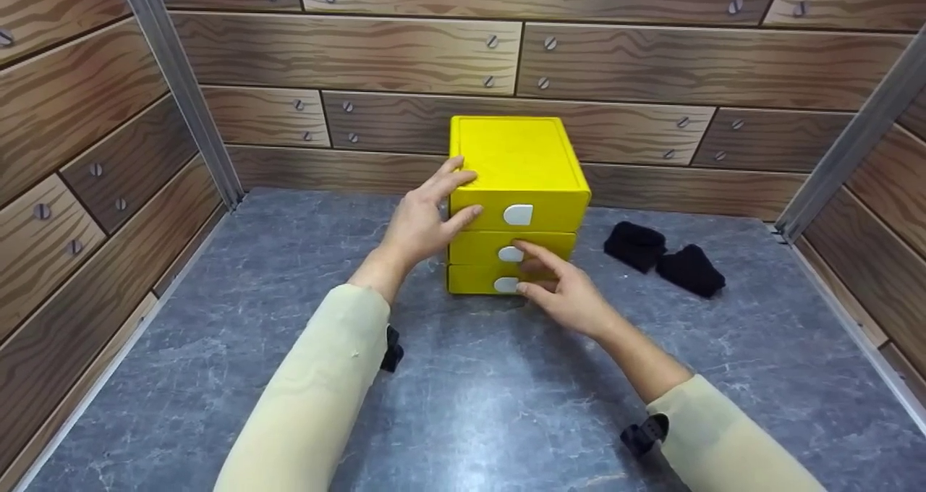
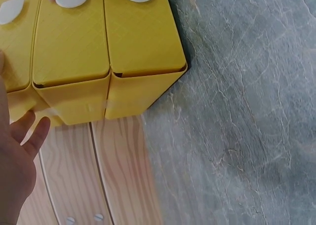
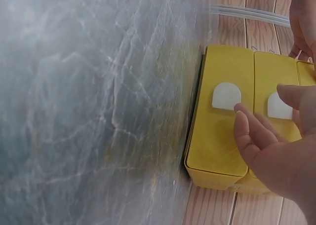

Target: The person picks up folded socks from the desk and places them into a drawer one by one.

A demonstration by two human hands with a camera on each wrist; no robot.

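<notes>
both hands on the yellow drawer box

my left hand (image 1: 423, 221) reaches forward with the arm stretched out, fingers straight and spread against the upper left corner of the yellow drawer box (image 1: 515, 202); the thumb lies on the top drawer's front, the other fingers reach onto the lid. nothing is pinched, it is a flat press. my right hand (image 1: 561, 286) comes in lower, palm turned left, fingers relaxed and slightly parted, the fingertips touching the front near the white tab of the middle drawer (image 1: 511, 254) and the bottom tab (image 1: 506, 284). it grips nothing.

the box stands upright near the middle of the grey stone-look table (image 1: 470, 376), close to the wooden back wall, its long axis vertical, its three drawer fronts facing me, all of them in.

only the head view shows the two black cloth bundles (image 1: 662, 259) lying to the right of the box, apart from it. the left wrist view shows the box's side and bottom edge where it meets the table (image 2: 237, 116), with my left hand (image 2: 17, 166) open beside it. the right wrist view shows the right hand (image 3: 279, 151) with its fingertips just at the tabs.
</notes>
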